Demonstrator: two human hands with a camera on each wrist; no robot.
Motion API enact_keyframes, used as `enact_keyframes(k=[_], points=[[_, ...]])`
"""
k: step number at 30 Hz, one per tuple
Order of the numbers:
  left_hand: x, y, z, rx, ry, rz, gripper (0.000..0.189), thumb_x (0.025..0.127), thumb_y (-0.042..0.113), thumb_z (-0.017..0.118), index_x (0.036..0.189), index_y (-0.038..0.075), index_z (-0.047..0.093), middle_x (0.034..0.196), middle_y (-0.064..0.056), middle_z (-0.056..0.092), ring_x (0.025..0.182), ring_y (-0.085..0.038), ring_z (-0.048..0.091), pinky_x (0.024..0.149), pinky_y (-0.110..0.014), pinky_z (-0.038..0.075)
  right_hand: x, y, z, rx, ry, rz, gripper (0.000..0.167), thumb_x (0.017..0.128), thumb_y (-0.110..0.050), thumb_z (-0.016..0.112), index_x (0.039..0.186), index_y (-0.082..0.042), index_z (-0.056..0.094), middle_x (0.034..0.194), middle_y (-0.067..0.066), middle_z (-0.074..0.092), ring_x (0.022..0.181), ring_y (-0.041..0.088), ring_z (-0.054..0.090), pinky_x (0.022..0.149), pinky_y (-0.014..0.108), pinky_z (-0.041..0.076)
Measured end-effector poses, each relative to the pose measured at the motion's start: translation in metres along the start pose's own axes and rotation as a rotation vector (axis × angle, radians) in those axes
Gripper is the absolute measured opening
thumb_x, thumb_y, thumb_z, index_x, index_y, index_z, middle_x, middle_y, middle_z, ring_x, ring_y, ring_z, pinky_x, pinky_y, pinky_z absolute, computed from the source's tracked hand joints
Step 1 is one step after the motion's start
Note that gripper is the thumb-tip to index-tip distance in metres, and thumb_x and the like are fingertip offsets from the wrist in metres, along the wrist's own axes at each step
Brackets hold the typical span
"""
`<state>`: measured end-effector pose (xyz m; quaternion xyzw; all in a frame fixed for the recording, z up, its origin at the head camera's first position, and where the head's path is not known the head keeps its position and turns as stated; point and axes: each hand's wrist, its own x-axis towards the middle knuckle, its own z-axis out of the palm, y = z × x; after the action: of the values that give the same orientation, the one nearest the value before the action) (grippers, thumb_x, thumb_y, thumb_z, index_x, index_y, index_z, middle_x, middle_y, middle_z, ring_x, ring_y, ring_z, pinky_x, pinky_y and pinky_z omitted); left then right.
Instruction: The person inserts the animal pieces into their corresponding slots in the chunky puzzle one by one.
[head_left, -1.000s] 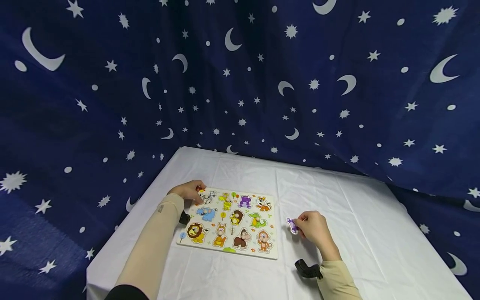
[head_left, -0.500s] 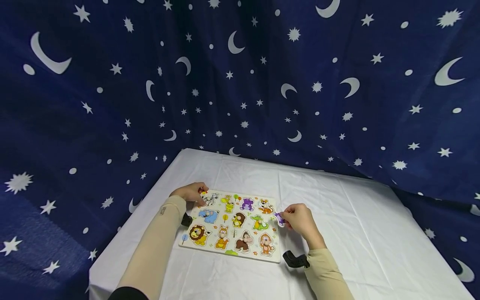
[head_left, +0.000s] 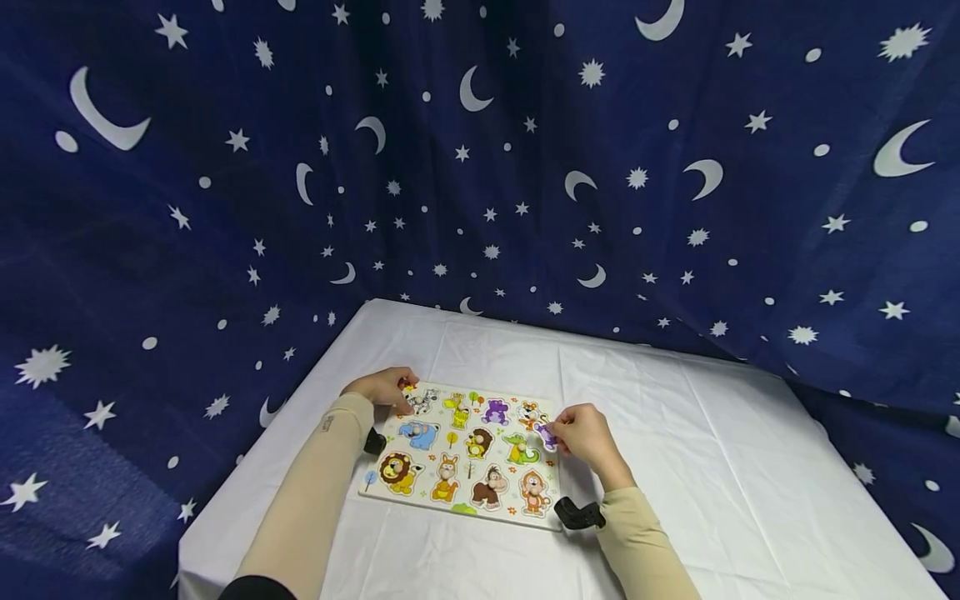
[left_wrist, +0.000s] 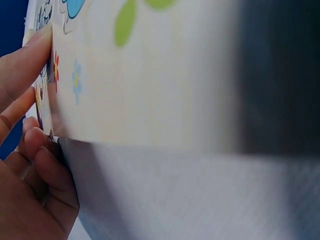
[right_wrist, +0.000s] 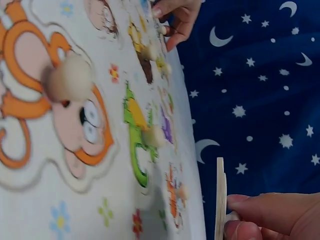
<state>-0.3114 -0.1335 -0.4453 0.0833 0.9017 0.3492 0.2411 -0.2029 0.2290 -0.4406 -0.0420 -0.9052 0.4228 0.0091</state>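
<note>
A wooden animal knob puzzle board (head_left: 417, 497) lies flat on the table. At its far left corner my left hand (head_left: 382, 389) grips the edge; in the left wrist view the thumb (left_wrist: 30, 62) lies on the board's face and the other fingers curl by its side. My right hand (head_left: 588, 435) pinches a purple animal puzzle piece (head_left: 547, 437) over the board's right edge, near the tiger (head_left: 531, 414). Seen edge-on in the right wrist view, the thin wooden piece (right_wrist: 220, 200) stands apart from the board. A purple animal picture (head_left: 496, 411) shows in the back row.
Other animals on the board, such as the crocodile (head_left: 521, 449) and monkey (head_left: 534, 492), carry round knobs. White cloth (head_left: 675, 467) covers the table. A dark blue curtain (head_left: 450, 192) with moons and stars hangs behind. Black wrist devices (head_left: 579, 513) sit close to the board.
My right hand has moved left with the purple piece, from the cloth beside the board to above its right edge. The left hand stays on the corner. The head view has shifted slightly.
</note>
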Motion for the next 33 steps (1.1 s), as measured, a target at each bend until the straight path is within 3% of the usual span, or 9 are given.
enact_keyframes(k=[11, 23, 33], points=[[0.003, -0.003, -0.002, -0.002, -0.003, -0.002, 0.059, 0.078, 0.008, 0.083, 0.131, 0.010, 0.056, 0.118, -0.010, 0.060, 0.108, -0.024, 0.052, 0.101, -0.042, 0.041, 0.010, -0.011, 0.012, -0.011, -0.032, -0.036, 0.019, 0.087, -0.008, 0.073, 0.069, -0.003, 0.068, 0.051, 0.000, 0.056, 0.045, 0.009, 0.049, 0.045, 0.022, 0.041], [0.001, 0.000, 0.000, -0.004, 0.018, 0.005, 0.060, 0.076, 0.008, 0.084, 0.130, 0.011, 0.058, 0.120, -0.009, 0.061, 0.111, -0.024, 0.053, 0.106, -0.043, 0.039, 0.022, -0.018, 0.020, -0.103, -0.083, -0.128, 0.025, 0.087, -0.008, 0.072, 0.064, -0.007, 0.064, 0.049, 0.004, 0.056, 0.042, 0.010, 0.048, 0.045, 0.024, 0.039], [-0.001, 0.001, 0.000, -0.003, 0.015, 0.011, 0.059, 0.076, 0.008, 0.084, 0.129, 0.010, 0.057, 0.115, -0.010, 0.058, 0.107, -0.024, 0.051, 0.100, -0.041, 0.041, 0.029, -0.020, 0.029, -0.120, -0.107, -0.164, 0.026, 0.088, -0.008, 0.072, 0.063, -0.006, 0.064, 0.047, -0.001, 0.053, 0.041, 0.009, 0.046, 0.045, 0.024, 0.039]])
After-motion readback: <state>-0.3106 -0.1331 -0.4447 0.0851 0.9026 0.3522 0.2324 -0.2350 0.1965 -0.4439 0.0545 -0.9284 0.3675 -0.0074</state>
